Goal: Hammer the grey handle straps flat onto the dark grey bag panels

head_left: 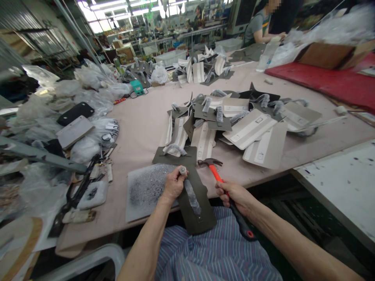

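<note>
My left hand (172, 184) is closed around a short tool with a round, pale top (182, 170), perhaps a punch; its lower end is hidden. Under that hand lies a dark olive panel (206, 222), with a plastic-wrapped handle (191, 198) fixed along it. The panel reaches from a grey, speckled board (137, 195) over the table's front edge toward my lap. My right hand (236, 195) grips a claw hammer (216, 172) by its orange and black handle. The hammer's head is raised to the right of the tool, apart from it. Another olive panel (158, 156) lies just behind.
A pile of panels (250, 128) with wrapped handles covers the table's (137, 128) middle right. Plastic bags (93, 101) and loose tools crowd the left. At the right back are a red sheet (322, 82) and a cardboard box (325, 54). A co-worker (258, 29) is at the far side.
</note>
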Demonstrator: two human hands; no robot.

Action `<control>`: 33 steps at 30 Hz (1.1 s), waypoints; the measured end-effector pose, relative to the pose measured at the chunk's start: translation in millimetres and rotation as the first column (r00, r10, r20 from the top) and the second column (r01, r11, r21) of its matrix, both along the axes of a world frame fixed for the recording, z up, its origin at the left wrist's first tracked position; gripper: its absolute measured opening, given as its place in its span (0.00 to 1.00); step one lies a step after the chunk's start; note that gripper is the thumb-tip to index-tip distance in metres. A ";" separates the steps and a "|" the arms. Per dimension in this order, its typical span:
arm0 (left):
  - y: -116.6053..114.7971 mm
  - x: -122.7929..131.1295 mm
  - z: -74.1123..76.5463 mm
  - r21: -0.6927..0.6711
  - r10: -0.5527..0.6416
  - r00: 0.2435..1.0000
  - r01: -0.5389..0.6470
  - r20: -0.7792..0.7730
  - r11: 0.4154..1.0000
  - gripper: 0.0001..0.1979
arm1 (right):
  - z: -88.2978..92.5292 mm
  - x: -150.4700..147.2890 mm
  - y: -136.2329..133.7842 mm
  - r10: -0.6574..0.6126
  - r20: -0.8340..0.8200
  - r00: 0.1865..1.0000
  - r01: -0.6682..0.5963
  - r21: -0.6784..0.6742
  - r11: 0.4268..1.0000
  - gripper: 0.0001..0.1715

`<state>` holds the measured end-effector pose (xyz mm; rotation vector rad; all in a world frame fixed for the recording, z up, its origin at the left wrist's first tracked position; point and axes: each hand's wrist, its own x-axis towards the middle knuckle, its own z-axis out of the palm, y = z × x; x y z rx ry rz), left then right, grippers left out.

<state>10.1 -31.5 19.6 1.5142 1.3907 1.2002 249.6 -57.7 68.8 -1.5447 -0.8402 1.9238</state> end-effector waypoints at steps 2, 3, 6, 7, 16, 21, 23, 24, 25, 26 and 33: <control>-2.3 1.1 1.9 0.033 -0.004 0.999 0.006 -0.052 0.999 0.07 | 16.1 -5.7 -2.9 -0.019 0.116 0.993 -0.007 0.216 0.976 0.14; -2.6 1.7 1.8 0.039 0.003 0.998 0.000 -0.063 0.999 0.07 | 23.7 -7.6 -3.7 -0.037 0.214 0.976 -0.046 0.370 0.928 0.16; -1.5 2.9 -0.8 0.035 0.029 0.997 -0.027 -0.073 0.999 0.07 | 41.2 -9.4 -1.9 -0.171 0.557 0.813 -0.337 0.689 0.642 0.19; -1.0 3.0 -1.9 0.032 0.034 0.996 -0.031 -0.079 0.999 0.07 | 45.6 -8.8 0.4 -0.198 0.660 0.725 -0.473 0.686 0.553 0.19; -2.7 4.5 -2.9 0.065 0.025 0.995 -0.018 -0.101 0.998 0.06 | 108.0 -0.1 20.8 -0.408 0.691 0.597 -0.613 0.721 0.324 0.17; -2.2 5.0 -3.5 0.043 0.024 0.995 -0.020 -0.102 0.999 0.07 | 83.1 -7.9 10.7 -0.342 0.736 0.584 -0.680 0.674 0.288 0.21; -2.1 4.9 -4.5 0.031 0.025 0.993 -0.021 -0.117 0.999 0.06 | 70.3 -4.0 11.5 -0.149 0.903 0.404 -0.846 0.431 0.315 0.19; -2.1 4.9 -5.1 0.029 0.028 0.992 -0.025 -0.120 0.999 0.06 | 65.7 -0.2 13.2 -0.085 0.940 0.331 -0.873 0.340 0.350 0.17; -2.1 4.8 -5.6 0.030 0.034 0.992 -0.030 -0.119 0.999 0.07 | 61.7 4.6 15.4 -0.048 0.955 0.293 -0.872 0.287 0.397 0.16; -2.1 4.7 -5.9 0.034 0.039 0.993 -0.036 -0.111 0.999 0.07 | 57.4 10.0 17.8 -0.016 0.958 0.288 -0.858 0.265 0.440 0.16; -1.3 4.2 0.0 0.011 0.070 0.997 -0.070 -0.020 0.997 0.08 | -5.7 38.1 24.4 0.152 0.935 0.321 -0.740 0.147 0.657 0.19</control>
